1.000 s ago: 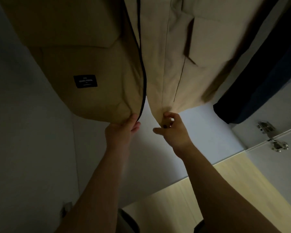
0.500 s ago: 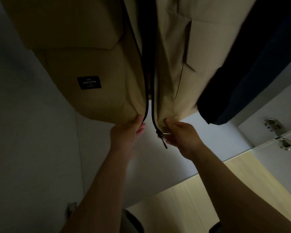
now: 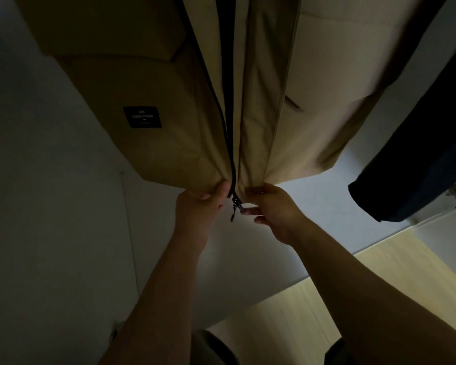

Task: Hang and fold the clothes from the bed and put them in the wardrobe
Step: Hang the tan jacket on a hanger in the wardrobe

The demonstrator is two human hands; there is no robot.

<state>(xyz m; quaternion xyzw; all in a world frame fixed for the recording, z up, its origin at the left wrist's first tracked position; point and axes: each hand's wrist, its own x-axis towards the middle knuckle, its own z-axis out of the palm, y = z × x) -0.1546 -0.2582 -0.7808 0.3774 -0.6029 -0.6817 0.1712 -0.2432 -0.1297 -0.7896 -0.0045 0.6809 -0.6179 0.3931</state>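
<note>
The left hand [image 3: 200, 206] pinches the jacket [image 3: 169, 143] hem, the right hand [image 3: 278, 213] the opposite edge, fingers [image 3: 248, 211] just beside the zipper slider [image 3: 236, 204]; its track runs upward.

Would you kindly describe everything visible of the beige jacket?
The jacket is beige, of smooth cloth, hanging front toward the camera. A black zip runs down its middle, the puller dangling at the hem. A small black label with pale lettering sits on one front panel; a pocket flap shows on the other. The left hand pinches the hem on one side of the zip, the right hand grips the other. A dark garment hangs beside it.
</note>
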